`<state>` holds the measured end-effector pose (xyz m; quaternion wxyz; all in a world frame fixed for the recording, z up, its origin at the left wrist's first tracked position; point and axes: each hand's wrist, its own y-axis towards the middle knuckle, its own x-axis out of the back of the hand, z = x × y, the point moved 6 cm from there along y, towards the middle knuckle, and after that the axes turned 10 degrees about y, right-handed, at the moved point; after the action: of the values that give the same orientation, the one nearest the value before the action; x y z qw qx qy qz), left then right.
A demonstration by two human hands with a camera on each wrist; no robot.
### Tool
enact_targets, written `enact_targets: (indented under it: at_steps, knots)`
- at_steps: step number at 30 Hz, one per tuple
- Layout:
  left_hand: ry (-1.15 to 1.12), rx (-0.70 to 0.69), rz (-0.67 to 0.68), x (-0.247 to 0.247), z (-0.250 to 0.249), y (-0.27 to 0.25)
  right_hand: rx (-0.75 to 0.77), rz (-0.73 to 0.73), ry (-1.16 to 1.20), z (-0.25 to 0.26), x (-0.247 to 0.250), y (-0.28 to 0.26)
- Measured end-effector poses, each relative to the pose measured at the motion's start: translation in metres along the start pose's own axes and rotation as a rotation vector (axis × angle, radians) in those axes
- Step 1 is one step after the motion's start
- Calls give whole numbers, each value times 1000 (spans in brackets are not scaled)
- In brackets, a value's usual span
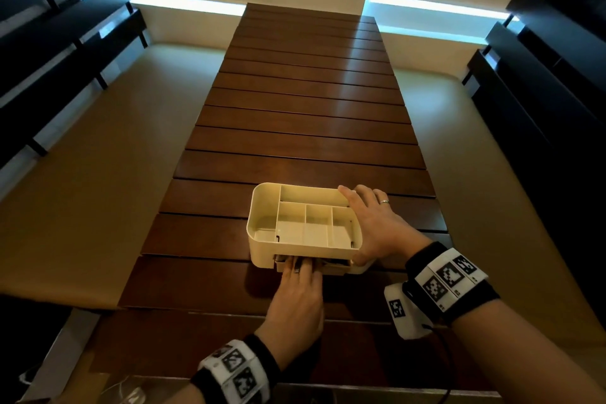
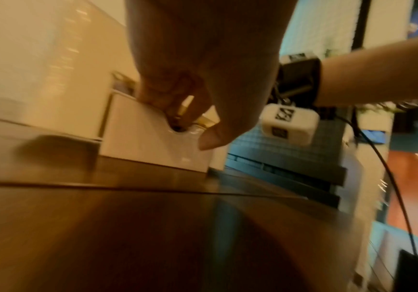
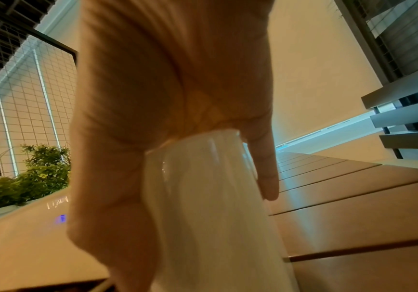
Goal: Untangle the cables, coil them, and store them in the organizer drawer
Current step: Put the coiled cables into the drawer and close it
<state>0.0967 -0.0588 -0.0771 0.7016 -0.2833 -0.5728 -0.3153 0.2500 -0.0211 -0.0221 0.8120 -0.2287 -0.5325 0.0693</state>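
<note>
A cream organizer [image 1: 262, 241] with several empty top compartments stands on the near part of the wooden slat table [image 1: 311, 115]. Its drawer [image 1: 334, 270] sticks out a little from the front. Dark shapes show in the gap; I cannot tell what they are. My left hand [image 1: 300, 269] reaches the drawer front from the near side. In the left wrist view its fingers [image 2: 178, 106] curl into the notch of the drawer front [image 2: 147, 142], thumb outside. My right hand [image 1: 373, 223] lies flat over the organizer's right edge, fingers spread. In the right wrist view its palm [image 3: 153, 98] presses the organizer wall [image 3: 210, 197].
The table runs long and bare beyond the organizer. Beige bench seats [image 1: 98, 157] flank it on both sides, with dark slatted backs behind. Thin white wires [image 1: 121, 387] show at the bottom left, below the table's near edge.
</note>
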Motion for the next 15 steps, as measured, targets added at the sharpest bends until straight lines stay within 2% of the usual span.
enact_targets:
  at_steps: [4, 6, 9, 15]
  knots:
    - [-416, -78, -299, 9, 31, -28, -2, 4, 0, 1, -1, 0]
    - [-471, -4, -386, 15, 43, -34, -4, 8, -1, 1, -1, 0]
    - [-431, 165, -378, 7, 52, -34, -11, 13, -3, 0, -2, 1]
    - [-327, 195, -343, -6, 40, -35, -9, 4, -11, -1, -3, 2]
